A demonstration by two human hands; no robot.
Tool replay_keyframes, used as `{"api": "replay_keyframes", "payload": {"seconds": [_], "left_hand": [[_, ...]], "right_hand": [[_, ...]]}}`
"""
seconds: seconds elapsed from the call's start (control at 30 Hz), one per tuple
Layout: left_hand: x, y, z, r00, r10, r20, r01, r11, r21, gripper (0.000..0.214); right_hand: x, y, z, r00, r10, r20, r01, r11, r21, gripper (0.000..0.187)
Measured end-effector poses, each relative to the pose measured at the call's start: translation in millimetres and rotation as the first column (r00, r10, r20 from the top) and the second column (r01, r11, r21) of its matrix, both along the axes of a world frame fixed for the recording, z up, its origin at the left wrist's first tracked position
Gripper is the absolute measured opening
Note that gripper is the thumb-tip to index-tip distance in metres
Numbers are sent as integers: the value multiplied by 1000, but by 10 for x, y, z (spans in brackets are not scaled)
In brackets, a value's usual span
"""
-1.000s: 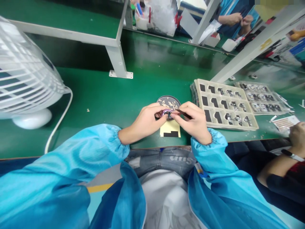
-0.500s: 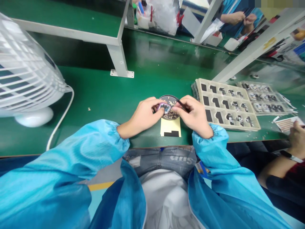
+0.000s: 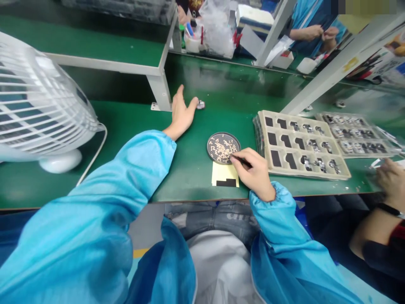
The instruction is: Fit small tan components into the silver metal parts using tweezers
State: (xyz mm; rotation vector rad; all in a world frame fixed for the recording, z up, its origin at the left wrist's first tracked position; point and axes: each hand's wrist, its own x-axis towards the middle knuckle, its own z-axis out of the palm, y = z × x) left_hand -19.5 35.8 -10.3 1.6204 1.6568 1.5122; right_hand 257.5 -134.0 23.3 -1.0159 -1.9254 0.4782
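My left hand (image 3: 182,110) reaches toward the back of the green bench with its fingers spread. Just right of its thumb tip lies a small silvery part with a purple tint (image 3: 201,104); whether they touch I cannot tell. My right hand (image 3: 255,172) is closed around dark tweezers (image 3: 243,161), whose tip is at the lower right rim of a round, dark, perforated dish (image 3: 209,148). Many tiny pale pieces (image 3: 223,144) are scattered in the dish. Under its front edge sits a yellow paper (image 3: 220,174) with a black strip on it.
A beige compartment tray (image 3: 305,174) with black pieces and metal parts stands to the right, beside a clear tray (image 3: 363,147) of similar parts. A white fan (image 3: 47,105) stands left. A shelf leg (image 3: 160,88) rises near my left hand. A co-worker's hand (image 3: 392,179) is at far right.
My left hand has moved away from the dish to the back left and opened; the purple-tinted part it held now lies on the bench. My right hand has lowered slightly with the tweezers.
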Motion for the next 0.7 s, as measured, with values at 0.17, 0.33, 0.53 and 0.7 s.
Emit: {"api": "replay_keyframes", "payload": {"seconds": [0.17,0.33,0.53,0.7], "left_hand": [[83,-92,41,986,-123,-114,130,990,54,29],[164,-331,134,740,-430,-517,431,893,-126,22],[164,-335,136,717,-413,-562,420,899,-125,28],[161,-328,81,672,-457,-583,453,876,-164,33]], "right_hand": [[64,-98,-86,998,37,50,-30,989,-145,11],[123,-91,-139,993,19,117,13,964,-267,18],[171,-103,-180,984,27,174,25,957,-288,25],[247,-124,-188,966,-57,254,148,923,-356,36]]}}
